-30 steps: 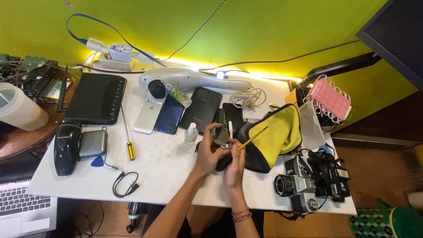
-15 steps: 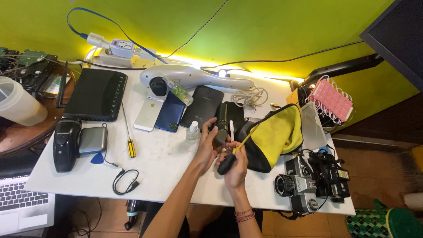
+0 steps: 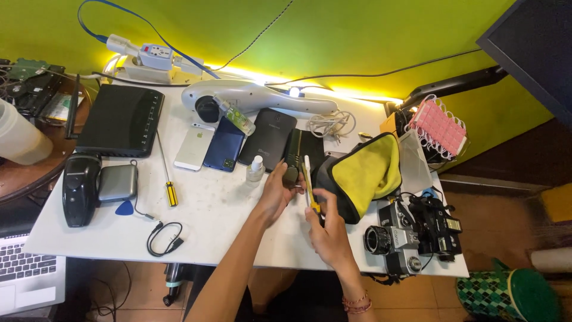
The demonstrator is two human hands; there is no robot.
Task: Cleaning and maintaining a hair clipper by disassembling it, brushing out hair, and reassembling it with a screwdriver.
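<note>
Two screwdrivers (image 3: 164, 173), two phones (image 3: 193, 147), two cameras (image 3: 396, 241), one tablet (image 3: 268, 137), one router (image 3: 122, 119)

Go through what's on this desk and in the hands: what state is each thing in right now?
left hand: gripping a dark device, propped upright on the white table
right hand: holding a yellow-handled tool against the device
yellow cloth: bunched, lying by the right hand
screwdriver: lying flat, untouched
small bottle: standing, capped
light strip: lit
camera: resting at the table edge

Both hands (image 3: 304, 209) closed, forearms converging.
</note>
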